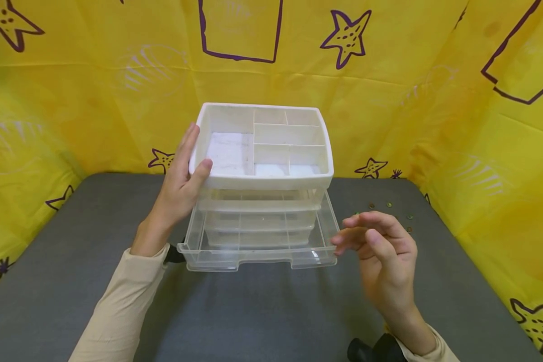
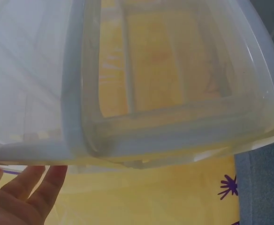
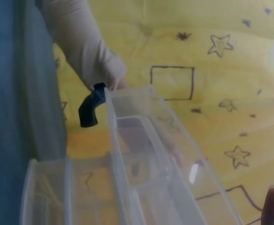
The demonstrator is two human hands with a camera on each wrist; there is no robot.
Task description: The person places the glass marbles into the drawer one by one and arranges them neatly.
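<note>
A plastic drawer organizer (image 1: 262, 182) faces me, with a white compartment tray forming its top. One clear drawer (image 1: 262, 257) juts out at the front below that tray; lower tiers show through its see-through bottom. My left hand (image 1: 177, 183) grips the organizer's upper left side, thumb on the rim and fingers along the side. Seen from the left wrist, fingers (image 2: 48, 187) reach the edge of the frame. Beside the drawer's right front corner, my right hand (image 1: 384, 256) is raised with loosely bent fingers, holding nothing. In the right wrist view its fingers (image 3: 270, 206) appear at the lower right.
Several small greenish and brown bits (image 1: 389, 204) lie on the grey table (image 1: 262, 322) at the right, behind my right hand. A yellow cloth backdrop (image 1: 389, 115) with drawn starfish encloses the back and sides. Black wrist mounts (image 1: 384, 349) sit at both cuffs.
</note>
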